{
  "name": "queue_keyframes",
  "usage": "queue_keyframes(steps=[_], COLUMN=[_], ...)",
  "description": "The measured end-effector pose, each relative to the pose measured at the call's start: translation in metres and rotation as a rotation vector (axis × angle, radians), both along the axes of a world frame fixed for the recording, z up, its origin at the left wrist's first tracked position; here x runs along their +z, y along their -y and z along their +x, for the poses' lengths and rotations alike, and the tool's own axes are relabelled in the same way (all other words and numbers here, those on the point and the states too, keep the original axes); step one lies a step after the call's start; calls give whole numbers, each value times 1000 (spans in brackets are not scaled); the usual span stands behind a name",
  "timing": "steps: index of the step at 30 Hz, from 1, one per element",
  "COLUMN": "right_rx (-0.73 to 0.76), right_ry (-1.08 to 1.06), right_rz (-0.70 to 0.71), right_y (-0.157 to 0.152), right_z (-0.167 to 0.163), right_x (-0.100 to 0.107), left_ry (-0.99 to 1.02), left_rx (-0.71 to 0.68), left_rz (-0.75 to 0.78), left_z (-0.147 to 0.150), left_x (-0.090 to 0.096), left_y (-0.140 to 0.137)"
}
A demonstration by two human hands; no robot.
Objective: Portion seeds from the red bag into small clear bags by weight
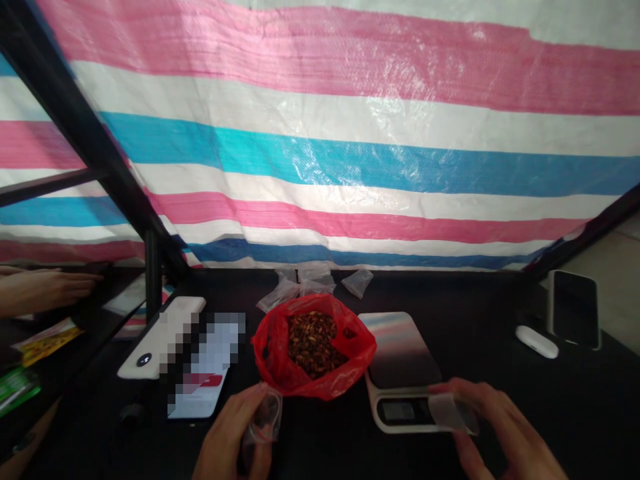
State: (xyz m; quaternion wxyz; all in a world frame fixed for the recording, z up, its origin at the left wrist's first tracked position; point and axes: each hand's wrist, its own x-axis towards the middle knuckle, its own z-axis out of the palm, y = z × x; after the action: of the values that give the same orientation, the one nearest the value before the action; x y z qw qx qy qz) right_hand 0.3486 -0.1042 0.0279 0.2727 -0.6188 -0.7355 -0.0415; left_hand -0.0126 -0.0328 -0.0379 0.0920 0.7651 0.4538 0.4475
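Note:
A red plastic bag stands wide at the mouth on the black table, holding a heap of small brown seeds or grains. Just in front of it, my left hand is closed on a small clear plastic bag. To the right of the red bag lies a kitchen scale with a steel plate and a small display. Over the scale's front right corner, my right hand pinches a small translucent plastic piece, whose exact kind I cannot make out.
Several clear plastic bags lie behind the red bag. On the left are a phone with a lit screen and a white device; on the right, a white case and another phone. Another person's hand shows far left.

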Motion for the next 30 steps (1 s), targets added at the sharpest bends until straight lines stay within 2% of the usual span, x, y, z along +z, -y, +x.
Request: queue_keyframes(steps=[2,4,6,8,10,12,15,19,26,30], right_rx=[66,178,246,244,241,243,278,348,411,411], right_ry=[-35,41,182,341,507,603,632,625,438,258], right_rz=[-15,-79,-140,-238,-324,-371,-394,-441,-450,-416], right_y=[-22,-50,-81,-109,-131,-145,-157,-168,-172,-164], right_z=[-25,-56,-86,-109,-123,-129,-132,-139,-150,-141], right_x=[17,35,49,56,56,53,48,44,36,29], left_ry=[136,237,240,177,122,120,205,305,347,310], left_rx=[180,326,303,243,221,197,118,96,39,167], left_rz=[-85,-190,-212,-197,-218,-268,-336,-330,-368,-287], left_z=[7,16,27,38,45,49,50,47,47,42], left_x=[5,18,32,43,46,40,24,9,17,20], left_y=[2,-2,-13,-27,-40,-49,-54,-53,-48,-46])
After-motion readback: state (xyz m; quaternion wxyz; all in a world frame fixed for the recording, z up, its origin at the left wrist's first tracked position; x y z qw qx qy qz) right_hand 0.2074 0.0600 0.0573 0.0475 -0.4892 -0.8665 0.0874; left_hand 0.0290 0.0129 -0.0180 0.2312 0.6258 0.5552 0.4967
